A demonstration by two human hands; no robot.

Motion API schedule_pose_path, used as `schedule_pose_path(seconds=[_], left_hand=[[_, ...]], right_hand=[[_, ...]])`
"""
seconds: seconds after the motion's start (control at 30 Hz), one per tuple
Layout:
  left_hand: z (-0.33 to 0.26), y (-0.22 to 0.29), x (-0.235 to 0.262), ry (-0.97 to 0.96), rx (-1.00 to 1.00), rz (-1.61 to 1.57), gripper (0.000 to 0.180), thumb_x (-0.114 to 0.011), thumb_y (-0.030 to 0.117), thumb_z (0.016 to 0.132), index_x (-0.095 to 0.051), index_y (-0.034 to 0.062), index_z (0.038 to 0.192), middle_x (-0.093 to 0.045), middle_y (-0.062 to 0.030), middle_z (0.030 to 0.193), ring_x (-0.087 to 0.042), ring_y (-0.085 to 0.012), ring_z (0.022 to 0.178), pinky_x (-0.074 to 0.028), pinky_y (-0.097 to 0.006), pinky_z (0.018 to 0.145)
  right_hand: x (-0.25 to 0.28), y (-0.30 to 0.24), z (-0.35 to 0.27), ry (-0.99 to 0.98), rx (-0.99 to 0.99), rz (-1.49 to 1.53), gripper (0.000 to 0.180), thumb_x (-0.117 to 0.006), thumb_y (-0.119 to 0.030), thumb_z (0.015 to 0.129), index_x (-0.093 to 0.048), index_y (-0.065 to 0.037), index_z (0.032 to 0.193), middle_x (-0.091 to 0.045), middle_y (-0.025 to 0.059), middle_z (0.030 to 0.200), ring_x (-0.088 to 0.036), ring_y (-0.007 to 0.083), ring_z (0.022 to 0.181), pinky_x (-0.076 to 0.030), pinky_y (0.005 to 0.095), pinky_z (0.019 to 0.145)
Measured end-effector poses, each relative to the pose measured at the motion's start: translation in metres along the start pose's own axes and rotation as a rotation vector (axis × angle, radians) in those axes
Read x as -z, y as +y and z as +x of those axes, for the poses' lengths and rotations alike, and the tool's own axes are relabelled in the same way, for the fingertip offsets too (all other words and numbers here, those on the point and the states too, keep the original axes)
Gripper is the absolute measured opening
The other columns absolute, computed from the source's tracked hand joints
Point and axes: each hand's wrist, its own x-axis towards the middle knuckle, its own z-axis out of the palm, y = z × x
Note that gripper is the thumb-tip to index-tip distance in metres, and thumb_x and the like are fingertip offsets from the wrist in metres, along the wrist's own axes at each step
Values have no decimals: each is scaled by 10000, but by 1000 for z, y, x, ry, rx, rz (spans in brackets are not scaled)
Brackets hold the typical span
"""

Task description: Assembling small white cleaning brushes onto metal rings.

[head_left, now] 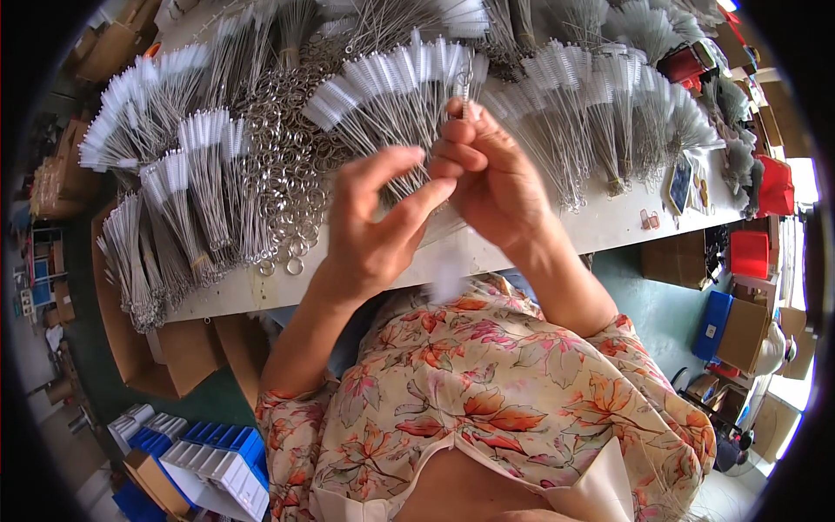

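My right hand (496,174) is closed in a pinch above the table's front edge. From its fingertips rises a twisted wire end (466,91) with what looks like a small metal ring. Below the hand hangs a blurred white bristle head (448,277), seemingly the other end of the same wire brush; the wire between is hardly visible. Beside it, my left hand (374,217) has thumb and forefinger spread apart, with nothing visible between them. Its thumb tip is close to the right hand's fingers; whether they touch I cannot tell. Behind both hands lies a fan of white-tipped wire brushes (391,74).
A heap of metal split rings (291,174) lies left of centre on the white table (531,244). Bundles of brushes stand on the left (187,174) and right (600,96). Below the table's left edge is an open cardboard box (165,365); blue and white bins (217,461) sit lower left.
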Motion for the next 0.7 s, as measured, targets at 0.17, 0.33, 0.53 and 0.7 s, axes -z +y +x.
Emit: schedule_pose_path(seconds=[0.17, 0.33, 0.53, 0.7], left_hand=[[33, -16, 47, 77, 247, -405, 863, -772, 269, 651, -303, -48, 1302, -322, -190, 1329, -424, -293, 1137, -366, -395, 928], [19, 7, 28, -325, 544, -891, 985, -811, 386, 587, -296, -15, 1325, -325, -179, 1346, -404, -292, 1188, -323, -382, 988], [-2, -12, 55, -340, 394, -682, 332, -730, 256, 708, -592, 22, 899, -522, -131, 1093, -496, -241, 1028, -381, -388, 929], [-12, 2, 41, -240, 362, -642, 380, -747, 298, 676, -585, 26, 885, -554, -110, 988, -523, -216, 950, -413, -341, 858]], right_hand=[[-13, -8, -14, -68, -153, -978, 180, -501, -158, 908, -603, -10, 914, -550, -6, 697, -468, 64, 613, -413, 223, 596], [-25, 5, -19, -402, -3, -1441, 120, -526, -79, 872, -605, 5, 905, -585, 29, 741, -536, 89, 707, -440, 243, 666], [-29, -6, -22, -280, -409, -1111, 157, -552, -151, 882, -596, -1, 897, -575, 21, 719, -528, 74, 674, -431, 227, 623], [-26, -15, -29, -200, -518, -1199, 167, -588, -186, 854, -619, -23, 832, -591, 29, 673, -539, 102, 560, -424, 232, 492]])
